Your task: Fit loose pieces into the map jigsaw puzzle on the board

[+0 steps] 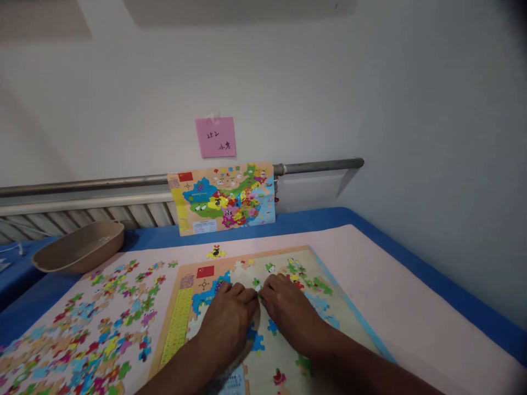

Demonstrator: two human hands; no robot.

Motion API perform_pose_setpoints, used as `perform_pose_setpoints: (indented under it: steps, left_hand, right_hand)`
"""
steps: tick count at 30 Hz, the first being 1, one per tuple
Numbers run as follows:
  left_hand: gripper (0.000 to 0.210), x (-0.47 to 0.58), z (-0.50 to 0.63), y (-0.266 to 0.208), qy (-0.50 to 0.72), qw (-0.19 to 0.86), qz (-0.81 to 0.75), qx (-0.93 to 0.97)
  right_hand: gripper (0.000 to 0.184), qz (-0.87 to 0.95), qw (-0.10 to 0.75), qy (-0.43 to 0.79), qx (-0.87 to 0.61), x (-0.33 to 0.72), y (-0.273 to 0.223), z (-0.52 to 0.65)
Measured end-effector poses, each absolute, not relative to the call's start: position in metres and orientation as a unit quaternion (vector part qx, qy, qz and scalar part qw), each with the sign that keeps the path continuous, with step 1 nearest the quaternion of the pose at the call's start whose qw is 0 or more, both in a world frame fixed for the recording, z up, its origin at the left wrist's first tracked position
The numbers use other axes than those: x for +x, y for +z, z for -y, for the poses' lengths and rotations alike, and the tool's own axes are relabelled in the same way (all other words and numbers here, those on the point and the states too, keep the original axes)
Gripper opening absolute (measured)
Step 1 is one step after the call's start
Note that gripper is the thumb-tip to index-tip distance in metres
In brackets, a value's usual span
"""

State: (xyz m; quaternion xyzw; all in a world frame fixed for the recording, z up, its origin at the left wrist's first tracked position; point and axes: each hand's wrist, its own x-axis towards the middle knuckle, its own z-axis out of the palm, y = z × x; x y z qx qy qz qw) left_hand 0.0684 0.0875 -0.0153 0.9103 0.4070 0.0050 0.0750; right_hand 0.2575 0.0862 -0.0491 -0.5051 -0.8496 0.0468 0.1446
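Observation:
A map jigsaw board (pixel 341 307) lies on the table, its border filled along the left and part of the blue region joined at its upper left. Over the middle of it, my left hand (pixel 230 312) and my right hand (pixel 290 312) meet with fingers curled and fingertips pinched together. A small green and white puzzle piece (pixel 257 284) shows at their fingertips, and both hands seem to grip it. Near the right hand lies another green and white piece (pixel 270 267). Loose blue pieces (pixel 257 341) rest below the hands, partly covered by the wrists.
Many loose puzzle pieces (pixel 99 329) spread over the pink sheet (pixel 411 307) at left. A yellow piece group (pixel 216 252) lies above the board. The printed reference map (pixel 224 197) leans on the wall under a pink note (pixel 216 137). A brown basin (pixel 80 247) stands at back left.

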Motion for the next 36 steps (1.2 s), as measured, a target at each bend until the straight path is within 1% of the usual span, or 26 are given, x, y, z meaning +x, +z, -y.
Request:
perform_pose_setpoints:
  steps: [4,6,10,15,19,27,32,36]
  left_hand:
    - [0.028,0.061,-0.092,-0.023,0.119,0.169,-0.425,0.881]
    - [0.029,0.059,-0.094,-0.028,0.149,0.177,-0.435,0.87]
    - [0.026,0.059,-0.094,-0.027,0.119,0.126,-0.488,0.856]
    - [0.017,0.067,-0.092,-0.016,0.089,0.101,-0.529,0.838]
    - [0.023,0.074,-0.093,-0.012,0.064,0.089,-0.543,0.833]
    - [0.025,0.075,-0.094,-0.009,0.052,0.092,-0.548,0.83]
    - [0.018,0.055,-0.08,-0.007,0.081,0.098,-0.557,0.821]
    - [0.019,0.044,-0.071,-0.003,0.089,0.106,-0.549,0.824]
  right_hand:
    - [0.02,0.853,0.153,0.052,-0.497,0.263,-0.04,-0.087]
    - [0.019,0.848,0.162,0.052,-0.502,0.269,-0.033,-0.088]
    - [0.015,0.832,0.164,0.047,-0.528,0.279,-0.027,-0.09]
    - [0.014,0.833,0.14,0.047,-0.533,0.282,-0.024,-0.089]
    - [0.012,0.835,0.126,0.062,-0.532,0.281,-0.024,-0.089]
    - [0.008,0.837,0.126,0.06,-0.529,0.283,-0.027,-0.091]
    - [0.006,0.833,0.112,0.071,-0.537,0.284,-0.023,-0.09]
    - [0.006,0.832,0.099,0.073,-0.54,0.284,-0.022,-0.09]
